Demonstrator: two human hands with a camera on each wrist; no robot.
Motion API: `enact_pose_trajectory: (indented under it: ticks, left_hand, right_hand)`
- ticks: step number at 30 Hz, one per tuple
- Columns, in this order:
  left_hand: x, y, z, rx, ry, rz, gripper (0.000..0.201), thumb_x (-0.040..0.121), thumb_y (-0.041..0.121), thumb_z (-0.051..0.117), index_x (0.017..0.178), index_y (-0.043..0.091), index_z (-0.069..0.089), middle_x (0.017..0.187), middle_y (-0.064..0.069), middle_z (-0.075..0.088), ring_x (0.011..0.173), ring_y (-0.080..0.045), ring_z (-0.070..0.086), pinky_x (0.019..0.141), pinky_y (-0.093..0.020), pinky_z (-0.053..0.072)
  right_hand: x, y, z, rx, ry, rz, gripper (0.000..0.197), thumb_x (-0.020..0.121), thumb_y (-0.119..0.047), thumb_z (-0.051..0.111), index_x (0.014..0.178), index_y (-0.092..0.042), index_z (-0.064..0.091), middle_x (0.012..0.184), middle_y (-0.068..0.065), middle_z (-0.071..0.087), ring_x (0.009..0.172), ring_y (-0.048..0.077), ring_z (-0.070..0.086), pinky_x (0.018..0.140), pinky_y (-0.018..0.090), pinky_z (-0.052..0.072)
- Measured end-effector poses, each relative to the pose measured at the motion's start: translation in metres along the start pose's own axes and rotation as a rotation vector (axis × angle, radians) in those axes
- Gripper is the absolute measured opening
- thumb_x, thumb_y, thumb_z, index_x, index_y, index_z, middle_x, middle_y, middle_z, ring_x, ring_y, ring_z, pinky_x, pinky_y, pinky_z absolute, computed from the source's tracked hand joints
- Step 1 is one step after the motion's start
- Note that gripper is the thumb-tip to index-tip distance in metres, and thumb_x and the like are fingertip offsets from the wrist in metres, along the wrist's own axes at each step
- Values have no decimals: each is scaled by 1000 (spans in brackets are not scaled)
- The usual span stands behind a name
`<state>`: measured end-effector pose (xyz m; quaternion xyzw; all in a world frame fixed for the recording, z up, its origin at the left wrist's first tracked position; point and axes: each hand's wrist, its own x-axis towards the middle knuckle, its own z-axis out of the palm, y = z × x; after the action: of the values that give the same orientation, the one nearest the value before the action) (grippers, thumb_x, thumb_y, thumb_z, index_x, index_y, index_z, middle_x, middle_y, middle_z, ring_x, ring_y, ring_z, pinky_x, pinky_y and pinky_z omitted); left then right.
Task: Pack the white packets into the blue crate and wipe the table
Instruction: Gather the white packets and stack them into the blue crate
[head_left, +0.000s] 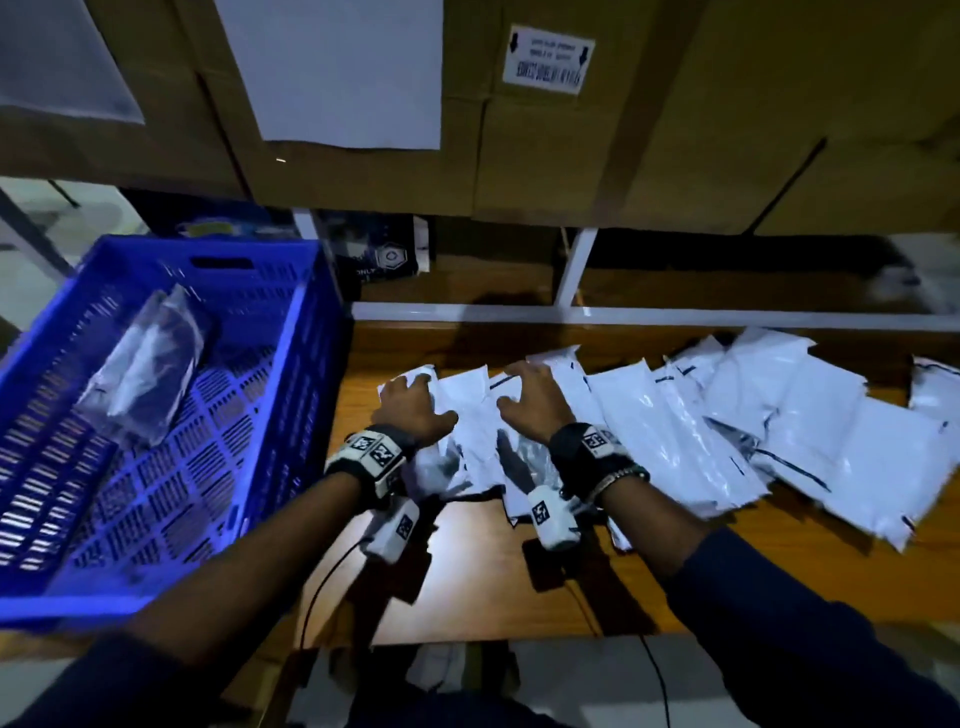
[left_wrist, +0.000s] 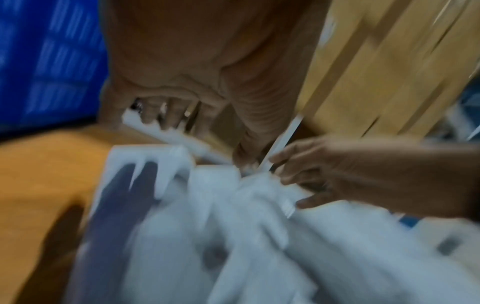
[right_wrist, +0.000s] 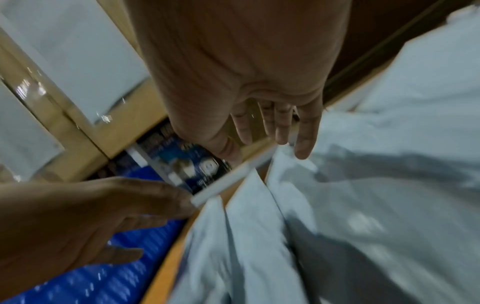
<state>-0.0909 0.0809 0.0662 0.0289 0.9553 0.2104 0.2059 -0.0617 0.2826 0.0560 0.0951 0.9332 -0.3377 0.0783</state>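
Several white packets (head_left: 727, 431) lie overlapping across the wooden table (head_left: 467, 582). A blue crate (head_left: 311, 332) stands at the table's left end with one packet (head_left: 150, 364) inside it. Both hands are over the left end of the pile. My left hand (head_left: 415, 402) has its fingers (left_wrist: 166, 117) curled over the far edge of a white packet (left_wrist: 179, 139). Just to its right, my right hand (head_left: 530, 395) is spread above the packets with its fingers (right_wrist: 303, 133) straight, their tips touching the plastic. The wrist views are motion-blurred.
Large cardboard boxes (head_left: 571, 156) sit on a white shelf frame (head_left: 571, 312) right behind the table. A dark printed box (head_left: 379, 254) stands under the shelf beside the crate. A black cable (head_left: 322, 587) hangs off the table's front edge.
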Motion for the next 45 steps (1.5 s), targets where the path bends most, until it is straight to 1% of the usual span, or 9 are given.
enact_pose_trajectory:
  ticks: [5,10,15,18,21,30,38,42,45]
  left_hand:
    - [2,-9,47,-13,37,-216,104,84,69,59,158,16,7,164,-22,-4,152,-40,-1,115,-63,22]
    - [5,-29,55,-43,-48,-223,108,82,50,72,158,17,3,162,-27,-12,150,-47,5,115,-57,31]
    - [6,-53,45,1,-39,-232,110,77,43,78,158,22,5,161,-25,0,145,-47,18,110,-58,37]
    - [5,-64,42,27,-37,-258,110,77,44,78,158,26,4,161,-24,3,145,-46,20,110,-57,37]
    - [5,-68,42,55,-37,-241,105,79,44,75,157,28,7,158,-23,12,142,-46,25,107,-57,39]
    - [3,-66,30,91,-40,-176,101,77,47,73,155,24,13,148,-20,32,134,-46,32,102,-49,39]
    - [0,-48,4,-243,-21,-163,106,75,66,69,158,27,15,149,-22,36,135,-44,38,108,-48,40]
    - [-13,-31,-33,-456,103,-74,102,74,57,73,157,19,27,154,-15,40,137,-32,44,107,-34,38]
    - [-29,-19,-66,-680,167,18,101,67,55,77,153,25,33,150,-8,46,121,-25,58,104,-39,48]
  right_hand:
    - [-6,6,44,-98,32,-56,52,89,-33,67,137,-18,53,144,10,41,133,32,41,103,45,46]
    - [-2,-1,68,-271,-4,-47,70,85,-51,66,144,-20,45,154,9,32,140,33,33,103,50,45]
    - [-6,-7,84,-414,-1,11,102,79,-78,55,155,-17,24,160,15,24,143,37,26,105,55,36]
    - [-9,-17,100,-474,73,34,112,74,-87,45,156,-13,24,155,16,31,138,37,30,99,55,36]
    - [-8,-24,113,-488,115,85,121,71,-90,43,157,-7,23,155,19,32,141,37,29,105,55,31]
    - [-3,-39,119,-329,87,185,101,74,-64,63,153,-14,26,147,20,38,134,40,35,110,51,34]
    - [-8,-45,62,-190,184,157,90,73,-65,65,148,-30,31,151,13,34,135,38,34,105,53,37]
    - [-4,-54,13,-7,267,168,83,73,-69,67,143,-32,40,143,11,45,130,39,42,104,52,40]
    - [-2,-70,-12,429,312,214,77,70,-66,68,138,-36,48,144,3,52,128,30,51,104,49,47]
